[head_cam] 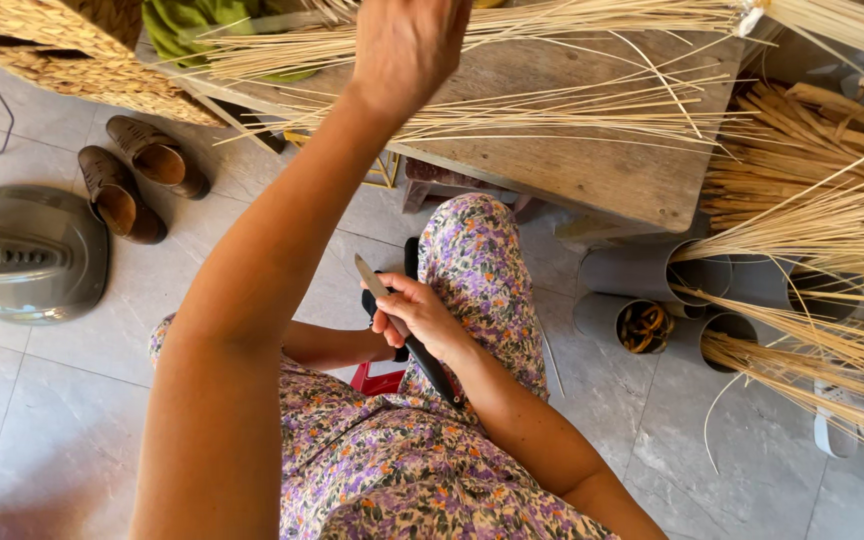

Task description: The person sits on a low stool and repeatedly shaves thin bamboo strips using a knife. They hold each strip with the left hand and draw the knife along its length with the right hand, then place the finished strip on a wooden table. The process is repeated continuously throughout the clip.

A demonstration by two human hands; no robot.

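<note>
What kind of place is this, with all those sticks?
Probably a home weaving or broom-making workshop. Long thin straw stalks lie across a worn wooden table, more bundles stand in grey tubes, and the right hand holds a knife.

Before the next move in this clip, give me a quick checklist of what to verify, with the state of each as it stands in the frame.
1. Right hand grips the knife: ok.
2. Blade points away from the body: ok, it angles up and forward.
3. Left hand has reached the straw stalks on the wooden table: ok.
4. Left hand's grip on a stalk: cannot tell, fingers hidden.
5. Left forearm apart from the blade: ok.
</note>
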